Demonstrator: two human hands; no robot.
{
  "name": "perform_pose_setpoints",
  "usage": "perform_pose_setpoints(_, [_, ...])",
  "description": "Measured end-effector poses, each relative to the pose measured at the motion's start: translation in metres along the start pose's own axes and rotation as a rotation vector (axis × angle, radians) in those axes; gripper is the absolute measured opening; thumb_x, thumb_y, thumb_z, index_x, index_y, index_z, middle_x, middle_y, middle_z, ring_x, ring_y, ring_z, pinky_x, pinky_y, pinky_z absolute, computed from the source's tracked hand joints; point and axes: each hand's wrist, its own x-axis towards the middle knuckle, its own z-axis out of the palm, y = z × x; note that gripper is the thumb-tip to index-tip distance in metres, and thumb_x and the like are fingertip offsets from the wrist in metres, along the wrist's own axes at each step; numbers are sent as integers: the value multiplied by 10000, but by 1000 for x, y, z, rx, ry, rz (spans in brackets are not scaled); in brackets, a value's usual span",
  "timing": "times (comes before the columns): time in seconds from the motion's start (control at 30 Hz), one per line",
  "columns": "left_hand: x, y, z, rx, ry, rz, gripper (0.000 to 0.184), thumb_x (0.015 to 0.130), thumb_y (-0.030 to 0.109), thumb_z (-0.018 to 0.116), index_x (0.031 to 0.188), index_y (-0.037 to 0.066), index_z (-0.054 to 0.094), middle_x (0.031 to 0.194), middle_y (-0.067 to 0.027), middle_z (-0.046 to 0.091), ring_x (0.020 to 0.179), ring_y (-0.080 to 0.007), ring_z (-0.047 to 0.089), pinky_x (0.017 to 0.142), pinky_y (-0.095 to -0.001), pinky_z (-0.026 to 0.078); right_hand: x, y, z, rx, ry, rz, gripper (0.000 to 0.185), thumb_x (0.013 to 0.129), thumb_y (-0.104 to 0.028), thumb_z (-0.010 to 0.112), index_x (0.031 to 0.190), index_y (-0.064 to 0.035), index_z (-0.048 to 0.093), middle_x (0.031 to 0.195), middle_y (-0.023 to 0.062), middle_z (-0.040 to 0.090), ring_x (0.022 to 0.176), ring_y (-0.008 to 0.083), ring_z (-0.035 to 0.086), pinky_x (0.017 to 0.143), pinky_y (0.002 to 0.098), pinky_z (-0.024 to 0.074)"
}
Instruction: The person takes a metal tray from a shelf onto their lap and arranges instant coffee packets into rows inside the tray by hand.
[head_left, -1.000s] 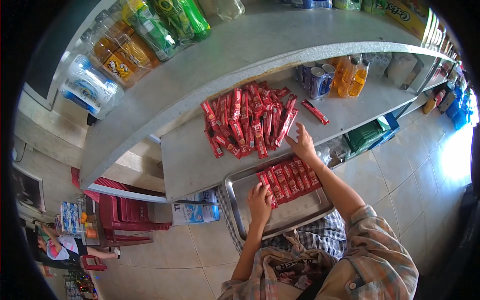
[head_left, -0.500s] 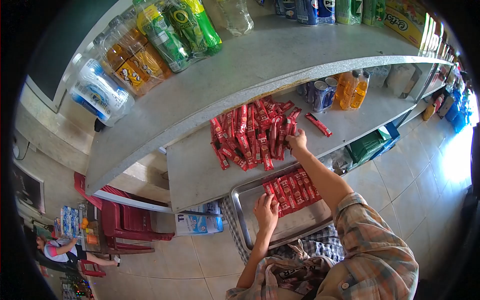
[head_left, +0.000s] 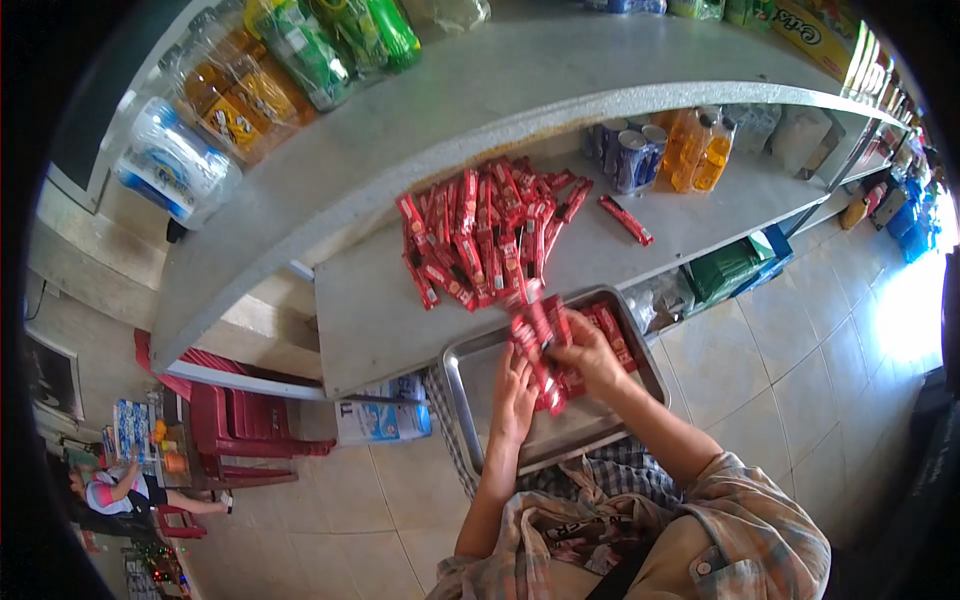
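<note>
My right hand (head_left: 590,357) is closed on a few red stick sachets (head_left: 535,325), blurred by motion, above a metal tray (head_left: 464,385). Beside them, my left hand (head_left: 513,398) has its fingers stretched and apart, with the tips against the left side of the red sachets. More red sachets (head_left: 612,335) lie in a row in the right part of the tray, partly hidden by my right hand. On the grey shelf behind is a loose heap of the same sachets (head_left: 485,225). One single sachet (head_left: 626,220) lies apart to its right.
Blue cans (head_left: 632,160) and orange bottles (head_left: 700,150) stand on the lower shelf. The upper shelf's edge (head_left: 480,140) overhangs the heap. Packed bottles (head_left: 235,95) stand on top. Dark red chairs (head_left: 245,430) are at the left, where another person (head_left: 120,490) sits.
My right hand has come from the heap to the tray, bringing sachets with it. My left hand stays near the row's left end. The view has shifted slightly.
</note>
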Motion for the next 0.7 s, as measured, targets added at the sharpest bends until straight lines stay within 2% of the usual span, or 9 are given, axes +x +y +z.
perform_pose_setpoints(0.03, [-2, -5, -15, -80, 36, -115, 632, 915, 450, 524, 1355, 18, 389, 1327, -108, 480, 1240, -209, 436, 1036, -390, 340, -15, 10, 11, 10, -64, 35, 516, 798, 85, 611, 1275, -14, 439, 1141, 77, 586, 1041, 162, 573, 901, 313, 487])
perform_pose_setpoints(0.1, [-4, 6, 7, 20, 144, -63, 516, 903, 314, 599, 1318, 59, 428, 1230, -79, 553, 1105, -184, 541, 943, -357, 429, -33, 45, 16, -46, -83, 55, 506, 804, 64, 632, 1267, -10, 440, 1170, 74, 578, 1050, 138, 563, 896, 301, 476])
perform_pose_setpoints(0.13, [-9, 4, -1, 21, 188, -72, 464, 900, 286, 606, 1279, 59, 462, 1185, -73, 575, 1062, -181, 561, 914, -349, 447, -37, 54, 15, -4, -37, 60, 463, 799, 68, 644, 1225, -7, 478, 1130, 74, 600, 1014, 137, 580, 881, 286, 482])
perform_pose_setpoints(0.23, [-16, 2, -22, 14, 312, -69, 323, 892, 208, 625, 1169, 64, 543, 1081, -57, 625, 962, -170, 605, 843, -332, 490, -41, 62, 8, -249, 52, 151, 398, 797, 61, 653, 1167, 3, 520, 1055, 60, 632, 945, 135, 606, 838, 271, 499])
perform_pose_setpoints(0.27, [-19, 4, -23, 3, 360, -58, 284, 889, 185, 629, 1138, 69, 556, 1069, -54, 630, 949, -166, 609, 829, -330, 497, -43, 60, 9, -321, 71, 106, 353, 784, 43, 679, 1111, 9, 550, 999, 35, 649, 879, 129, 622, 785, 263, 514])
perform_pose_setpoints(0.37, [-24, 10, -33, -21, 429, 17, 221, 874, 141, 649, 1061, 69, 557, 1076, -81, 621, 949, -202, 616, 797, -356, 518, -46, 60, 6, -580, 99, 4, 330, 756, -17, 701, 1059, -4, 571, 947, 87, 664, 865, 118, 625, 732, 264, 498])
perform_pose_setpoints(0.47, [-32, 25, -35, 134, 579, 0, 288, 883, 140, 635, 1128, 77, 497, 1093, -121, 607, 977, -250, 615, 777, -380, 530, -46, 37, 18, -943, 167, 16, 337, 737, -70, 707, 1046, -17, 582, 956, 152, 653, 856, 205, 655, 732, 307, 507])
perform_pose_setpoints(0.6, [-34, 29, -44, 196, 523, -59, 265, 892, 140, 621, 1119, 64, 507, 1106, -122, 610, 982, -237, 616, 792, -370, 526, -32, 57, 16, -1298, 28, -469, 335, 769, -177, 688, 1064, -47, 598, 908, 183, 640, 837, 362, 618, 732, 403, 504])
perform_pose_setpoints(0.7, [-35, 16, -58, 173, 430, -37, 233, 896, 132, 616, 1096, 60, 519, 1079, -105, 624, 985, -221, 615, 811, -360, 521, -43, 67, 29, -1253, -165, -233, 352, 777, -199, 686, 1075, -37, 589, 847, 183, 641, 794, 361, 633, 708, 425, 506])
